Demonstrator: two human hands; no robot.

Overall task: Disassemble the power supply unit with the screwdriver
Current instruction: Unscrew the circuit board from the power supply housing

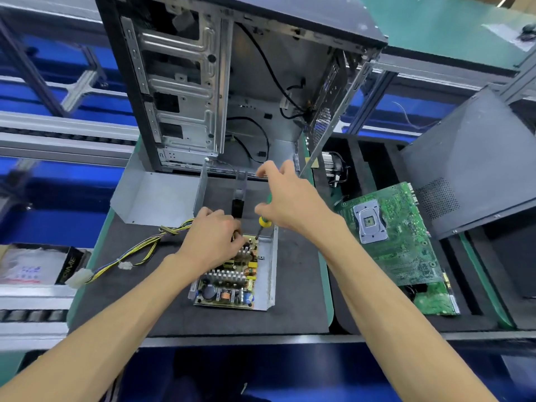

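Here, right hand (290, 198) clenched around screwdriver (263, 225), left hand (214, 239) perhaps pinching the power supply unit (268, 274) far edge.

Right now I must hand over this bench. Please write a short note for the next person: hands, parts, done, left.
Right hand holds the screwdriver, tip down at the far edge of the circuit board.
Left hand grips the board's far end.
Power supply tray lies open on the dark mat; its cover lies behind it.
Done: cover off.
Left: free the board; whether any screws remain cannot be seen.
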